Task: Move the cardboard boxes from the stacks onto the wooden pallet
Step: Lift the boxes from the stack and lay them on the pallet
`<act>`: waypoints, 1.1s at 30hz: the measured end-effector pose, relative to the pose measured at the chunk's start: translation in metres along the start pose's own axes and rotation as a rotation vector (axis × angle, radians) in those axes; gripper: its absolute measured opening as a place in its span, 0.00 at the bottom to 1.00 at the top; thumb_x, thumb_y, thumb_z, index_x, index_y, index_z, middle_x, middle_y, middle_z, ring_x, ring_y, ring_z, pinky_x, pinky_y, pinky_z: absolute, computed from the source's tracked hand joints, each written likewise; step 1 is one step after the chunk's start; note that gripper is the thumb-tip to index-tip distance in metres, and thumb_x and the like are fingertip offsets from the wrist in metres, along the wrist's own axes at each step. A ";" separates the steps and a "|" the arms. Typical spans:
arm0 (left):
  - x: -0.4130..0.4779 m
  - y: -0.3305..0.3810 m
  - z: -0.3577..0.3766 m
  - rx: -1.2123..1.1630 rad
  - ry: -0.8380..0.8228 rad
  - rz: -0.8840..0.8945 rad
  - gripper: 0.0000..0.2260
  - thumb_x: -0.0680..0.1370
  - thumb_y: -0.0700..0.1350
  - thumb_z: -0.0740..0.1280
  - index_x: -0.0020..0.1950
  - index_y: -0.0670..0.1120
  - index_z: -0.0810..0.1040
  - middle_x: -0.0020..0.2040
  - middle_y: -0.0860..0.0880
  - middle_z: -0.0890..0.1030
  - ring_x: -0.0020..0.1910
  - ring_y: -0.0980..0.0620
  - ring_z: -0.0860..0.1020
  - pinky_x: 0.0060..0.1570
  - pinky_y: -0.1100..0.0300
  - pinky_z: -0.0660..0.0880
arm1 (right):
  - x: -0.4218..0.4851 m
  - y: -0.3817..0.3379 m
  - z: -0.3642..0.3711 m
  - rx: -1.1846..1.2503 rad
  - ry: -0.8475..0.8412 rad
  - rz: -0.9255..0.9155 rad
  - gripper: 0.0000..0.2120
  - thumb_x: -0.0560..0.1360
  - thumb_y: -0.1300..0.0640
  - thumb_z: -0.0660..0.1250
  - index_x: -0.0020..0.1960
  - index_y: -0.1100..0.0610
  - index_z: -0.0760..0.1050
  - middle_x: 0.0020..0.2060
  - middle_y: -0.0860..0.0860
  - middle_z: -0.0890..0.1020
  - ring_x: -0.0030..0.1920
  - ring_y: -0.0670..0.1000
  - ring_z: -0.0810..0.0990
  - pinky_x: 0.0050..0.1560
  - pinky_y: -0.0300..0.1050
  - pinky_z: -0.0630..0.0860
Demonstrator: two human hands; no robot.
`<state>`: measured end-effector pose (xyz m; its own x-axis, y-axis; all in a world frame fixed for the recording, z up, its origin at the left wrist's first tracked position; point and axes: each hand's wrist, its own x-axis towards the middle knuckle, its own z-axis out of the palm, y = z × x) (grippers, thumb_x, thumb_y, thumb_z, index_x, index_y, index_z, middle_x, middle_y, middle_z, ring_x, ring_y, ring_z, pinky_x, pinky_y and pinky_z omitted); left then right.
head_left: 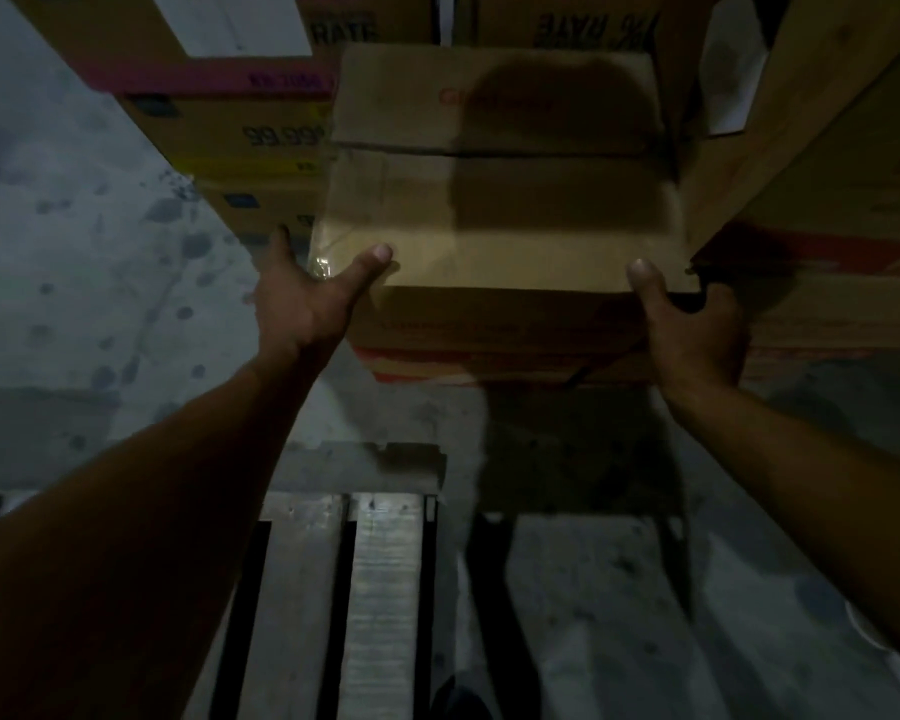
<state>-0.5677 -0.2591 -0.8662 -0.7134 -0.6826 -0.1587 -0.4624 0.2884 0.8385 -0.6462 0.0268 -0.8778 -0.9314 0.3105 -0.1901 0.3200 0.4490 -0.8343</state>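
A plain brown cardboard box (494,200) with a taped top sits in front of me, a dark shadow across its right half. My left hand (307,298) is at its near left corner, thumb on the top face and fingers down the left side. My right hand (692,324) clasps the near right corner, thumb on top and fingers wrapped round the side. The box rests on another box with red print (489,356). The wooden pallet (380,579) lies on the floor below, its grey slats running toward me.
Stacked cardboard boxes with pink and yellow bands (219,111) stand at the left rear. More tall boxes (832,163) crowd the right side. Stained concrete floor (84,262) spreads to the left and also lies right of the pallet.
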 end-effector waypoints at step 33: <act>-0.139 -0.033 -0.115 -0.560 0.181 -0.273 0.18 0.78 0.47 0.71 0.68 0.54 0.75 0.54 0.54 0.82 0.51 0.51 0.82 0.35 0.54 0.83 | -0.073 -0.065 0.014 0.274 -0.643 -0.112 0.32 0.67 0.51 0.80 0.68 0.55 0.75 0.54 0.50 0.84 0.42 0.41 0.86 0.37 0.38 0.81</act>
<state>-0.3929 -0.2514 -0.8117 -0.4862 -0.7983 -0.3555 -0.2352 -0.2722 0.9330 -0.6011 -0.0372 -0.8170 -0.9013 -0.3192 -0.2928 0.2396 0.1958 -0.9509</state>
